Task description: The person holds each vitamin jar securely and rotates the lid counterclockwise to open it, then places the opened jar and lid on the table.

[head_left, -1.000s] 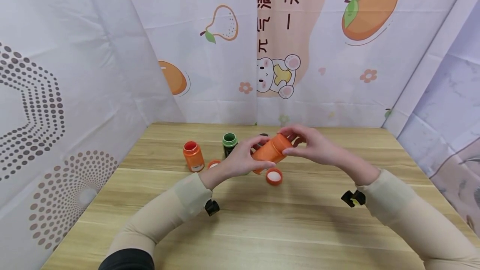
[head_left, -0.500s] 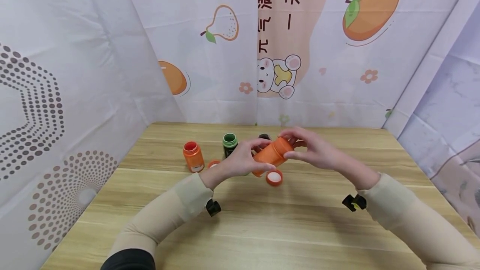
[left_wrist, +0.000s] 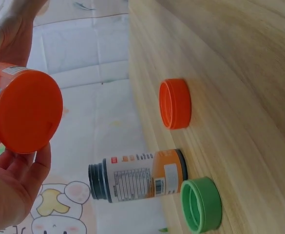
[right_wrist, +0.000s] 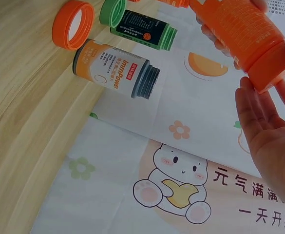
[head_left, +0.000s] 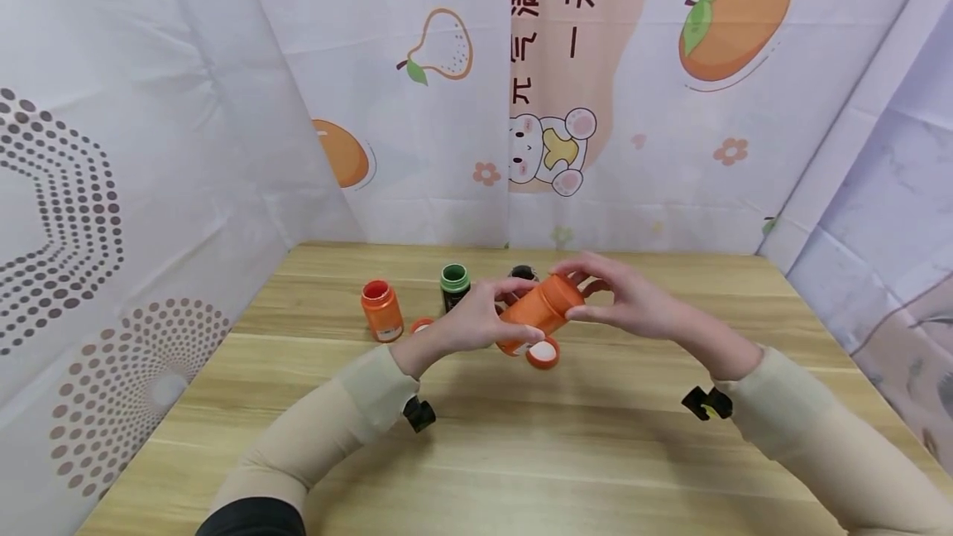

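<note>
An orange pill bottle [head_left: 538,310], capped and tilted with its top up to the right, is held above the table. My left hand [head_left: 476,318] grips its lower body, the thumb on the near side. Its flat orange base [left_wrist: 30,112] faces the left wrist view. My right hand [head_left: 624,296] pinches the orange cap [right_wrist: 269,67] between thumb and fingers at the upper end. Below the bottle, an orange lid [head_left: 543,352] with a white lining lies on the table. A grey-necked bottle [right_wrist: 114,68] without a lid stands behind, mostly hidden by my hands in the head view.
An open orange bottle [head_left: 383,311] stands at the left, with another orange lid [head_left: 421,325] beside it. An open green-necked bottle [head_left: 455,279] stands behind my left hand. A green lid [left_wrist: 201,204] lies near the grey-necked bottle. A printed curtain [head_left: 439,213] borders the table's back edge.
The bottle stays in both hands, its cap end shifting very slightly. My right fingers move a little around the cap. The other bottles and lids stay put.
</note>
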The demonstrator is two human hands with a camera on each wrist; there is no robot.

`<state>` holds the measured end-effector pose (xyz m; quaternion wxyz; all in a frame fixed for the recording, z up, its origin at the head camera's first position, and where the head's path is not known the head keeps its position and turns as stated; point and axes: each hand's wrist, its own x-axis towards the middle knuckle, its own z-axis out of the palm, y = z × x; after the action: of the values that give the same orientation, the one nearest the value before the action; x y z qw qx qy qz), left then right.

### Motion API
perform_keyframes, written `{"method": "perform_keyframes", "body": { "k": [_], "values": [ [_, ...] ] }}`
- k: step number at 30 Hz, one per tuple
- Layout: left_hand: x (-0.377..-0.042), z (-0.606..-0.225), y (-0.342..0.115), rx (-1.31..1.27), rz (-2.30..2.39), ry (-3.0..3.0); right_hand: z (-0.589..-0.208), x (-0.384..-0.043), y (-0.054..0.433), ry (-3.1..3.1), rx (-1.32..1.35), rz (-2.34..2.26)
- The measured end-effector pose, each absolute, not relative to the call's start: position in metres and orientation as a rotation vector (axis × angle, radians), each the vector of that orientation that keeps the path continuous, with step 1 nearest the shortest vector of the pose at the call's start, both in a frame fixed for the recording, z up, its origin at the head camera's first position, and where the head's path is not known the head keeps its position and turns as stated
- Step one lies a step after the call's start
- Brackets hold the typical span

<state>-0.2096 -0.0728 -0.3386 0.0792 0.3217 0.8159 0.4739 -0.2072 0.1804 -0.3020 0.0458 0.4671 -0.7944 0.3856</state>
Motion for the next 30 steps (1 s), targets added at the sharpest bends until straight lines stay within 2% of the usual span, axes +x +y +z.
{"method": "perform_keyframes", "body": {
  "k": [19,30],
  "values": [
    [-0.211,-0.344,-0.075,1.009,1.38,2.499,-0.299,-0.198,0.174,-2.688,1.024,1.016],
    [-0.21,-0.344,-0.074,1.012,1.362,2.515,-0.298,-0.196,0.174,-2.696,1.013,1.001]
  ]
}}
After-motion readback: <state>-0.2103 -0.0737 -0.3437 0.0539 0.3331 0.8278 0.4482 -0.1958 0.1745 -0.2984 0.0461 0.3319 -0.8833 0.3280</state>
